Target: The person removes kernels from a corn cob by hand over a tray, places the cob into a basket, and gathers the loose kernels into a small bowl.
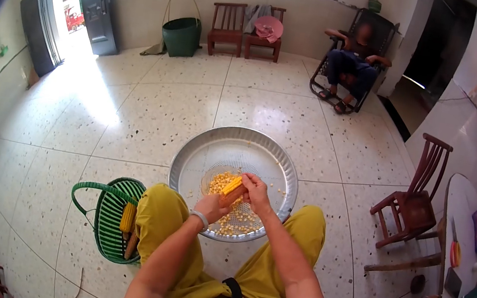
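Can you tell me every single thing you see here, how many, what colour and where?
Held corn: at least 1, yellow and reddish-brown, between the hands
Kernels: many, yellow, in bowl and tray
Bowl: 1, pale, inside tray
Tray: 1, silver, on floor
Basket: 1, green, beside left leg
Basket corn: at least 1, yellow, in basket
Bucket-shaped container: 1, dark green, far wall
Wooden chairs: at least 3, reddish-brown, far wall and right
Recliner: 1, black, far right
Seated person: 1, dark clothes, in recliner
Table: 1, whitish, right, several things on it
Trousers: 1 pair, mustard, foreground
Left hand: 1, bare, centre
Right hand: 1, bare, centre
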`<move>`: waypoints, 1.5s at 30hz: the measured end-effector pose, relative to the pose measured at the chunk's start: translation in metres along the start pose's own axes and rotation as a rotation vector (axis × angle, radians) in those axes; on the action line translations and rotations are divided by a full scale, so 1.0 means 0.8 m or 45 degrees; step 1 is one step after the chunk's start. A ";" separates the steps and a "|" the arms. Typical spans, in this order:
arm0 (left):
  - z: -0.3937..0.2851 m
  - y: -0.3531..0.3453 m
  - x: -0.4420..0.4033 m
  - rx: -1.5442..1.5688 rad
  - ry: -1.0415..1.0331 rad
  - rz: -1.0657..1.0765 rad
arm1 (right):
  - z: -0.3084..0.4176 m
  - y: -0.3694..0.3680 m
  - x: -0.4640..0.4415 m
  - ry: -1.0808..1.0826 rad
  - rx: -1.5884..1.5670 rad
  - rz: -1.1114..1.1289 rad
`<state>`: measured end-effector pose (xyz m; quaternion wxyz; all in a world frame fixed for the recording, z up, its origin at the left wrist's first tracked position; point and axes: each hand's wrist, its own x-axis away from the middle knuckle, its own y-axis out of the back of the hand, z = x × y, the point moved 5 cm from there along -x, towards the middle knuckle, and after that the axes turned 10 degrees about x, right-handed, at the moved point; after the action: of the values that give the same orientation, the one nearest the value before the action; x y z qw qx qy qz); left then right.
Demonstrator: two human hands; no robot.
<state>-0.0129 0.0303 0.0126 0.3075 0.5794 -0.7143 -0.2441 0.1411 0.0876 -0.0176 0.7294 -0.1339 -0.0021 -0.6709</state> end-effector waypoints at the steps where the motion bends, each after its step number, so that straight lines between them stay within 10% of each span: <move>1: 0.002 -0.002 -0.003 0.004 0.003 0.005 | 0.000 0.000 -0.001 0.012 -0.001 0.010; 23: -0.004 0.002 0.005 -0.052 -0.037 -0.061 | 0.003 0.010 -0.003 -0.060 0.009 0.085; 29: -0.010 0.003 0.009 -0.105 -0.041 0.002 | -0.048 0.024 -0.052 0.415 0.514 -0.211; 45: -0.019 0.012 0.018 -0.186 -0.045 -0.050 | -0.006 0.003 -0.009 -0.115 0.176 0.060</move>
<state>-0.0106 0.0187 0.0324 0.3316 0.5650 -0.6882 -0.3118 0.1420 0.0935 -0.0238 0.7516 -0.1135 -0.0781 -0.6451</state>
